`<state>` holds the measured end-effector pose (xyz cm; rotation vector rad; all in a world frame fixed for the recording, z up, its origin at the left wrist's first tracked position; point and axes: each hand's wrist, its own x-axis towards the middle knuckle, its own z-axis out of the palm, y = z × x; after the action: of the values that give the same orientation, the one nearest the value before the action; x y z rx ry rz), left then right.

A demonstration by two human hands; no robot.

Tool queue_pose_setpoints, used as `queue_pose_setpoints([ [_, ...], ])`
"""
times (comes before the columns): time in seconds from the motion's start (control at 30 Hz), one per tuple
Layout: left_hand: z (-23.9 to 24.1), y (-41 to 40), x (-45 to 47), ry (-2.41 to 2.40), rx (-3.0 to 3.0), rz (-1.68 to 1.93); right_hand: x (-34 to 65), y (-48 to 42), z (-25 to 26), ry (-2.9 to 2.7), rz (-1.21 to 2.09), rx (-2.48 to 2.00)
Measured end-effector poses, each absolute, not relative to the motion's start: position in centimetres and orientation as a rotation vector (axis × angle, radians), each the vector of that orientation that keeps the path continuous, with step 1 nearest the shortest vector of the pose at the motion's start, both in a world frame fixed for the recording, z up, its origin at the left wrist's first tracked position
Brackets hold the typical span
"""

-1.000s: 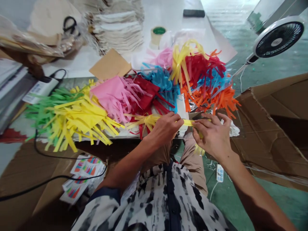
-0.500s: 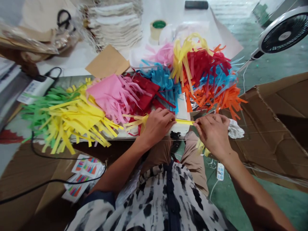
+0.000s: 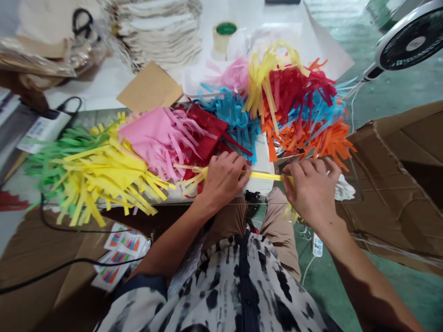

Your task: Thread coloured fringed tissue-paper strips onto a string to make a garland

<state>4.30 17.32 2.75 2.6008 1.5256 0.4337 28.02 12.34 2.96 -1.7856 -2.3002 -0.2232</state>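
Observation:
A yellow fringed paper strip (image 3: 265, 175) stretches between my two hands at the table's front edge. My left hand (image 3: 223, 177) is closed on its left part, where loose yellow fringes (image 3: 188, 177) fan out to the left. My right hand (image 3: 311, 189) pinches its right end, and more yellow fringe hangs below that hand. Behind my hands lie piles of fringed paper: yellow and green (image 3: 90, 177), pink (image 3: 162, 136), dark red (image 3: 207, 133), blue (image 3: 231, 113), and a mixed orange, red and yellow heap (image 3: 297, 110).
A tape roll (image 3: 224, 36), a brown card (image 3: 149, 87), stacked pale sheets (image 3: 162, 32) and scissors (image 3: 81, 20) lie further back. A fan (image 3: 408, 41) stands at the right. Torn cardboard (image 3: 394, 180) is on the right; a black cable (image 3: 69, 265) and printed cards (image 3: 119, 258) lie lower left.
My hands have drawn apart along the yellow strip, so more of it shows taut between them. The view has shifted slightly.

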Motion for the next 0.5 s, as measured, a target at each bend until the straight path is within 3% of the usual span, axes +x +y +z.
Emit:
queue_pose_setpoints([
  [0.23, 1.9, 16.1, 5.4, 1.096, 2.844, 0.543, 27.0, 9.7, 1.3, -2.341, -0.187, -1.536],
  [0.5, 3.8, 16.1, -0.2, 1.421, 2.714, 0.661, 30.4, 9.1, 1.0, -2.351, -0.195, -1.496],
])
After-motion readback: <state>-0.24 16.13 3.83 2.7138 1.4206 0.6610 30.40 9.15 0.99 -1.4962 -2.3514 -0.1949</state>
